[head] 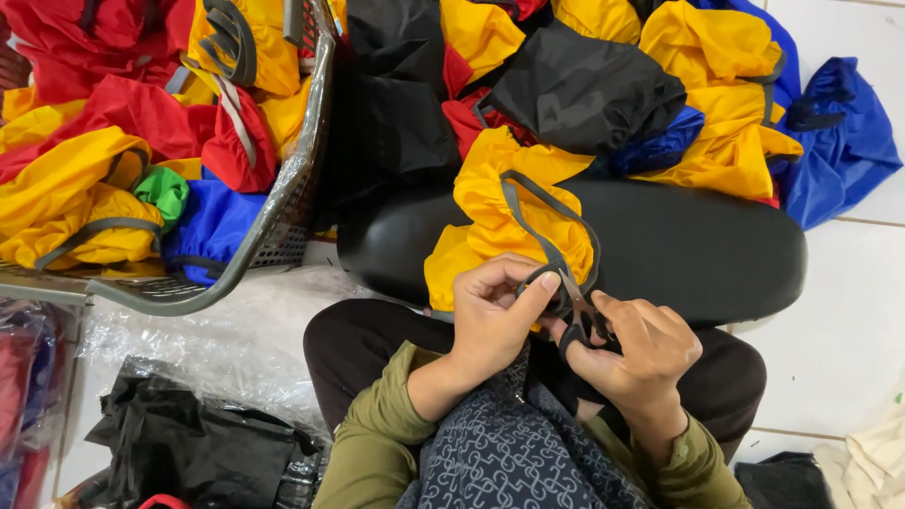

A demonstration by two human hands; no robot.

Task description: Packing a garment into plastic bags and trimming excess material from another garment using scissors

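The left hand (492, 316) is pinching the grey strap (551, 247) of a yellow cloth bag (500, 221); the right hand (639, 351) is gripping small black scissors (577, 316) at that strap, between both hands. The bag is lying at the near edge of a black cushion (698, 250); a grey basket (283, 212) is sitting left.

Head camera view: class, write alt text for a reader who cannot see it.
A person's left hand pinches a grey strap on a yellow fabric piece while the right hand works small black scissors. A grey basket of bright fabric stands at left.
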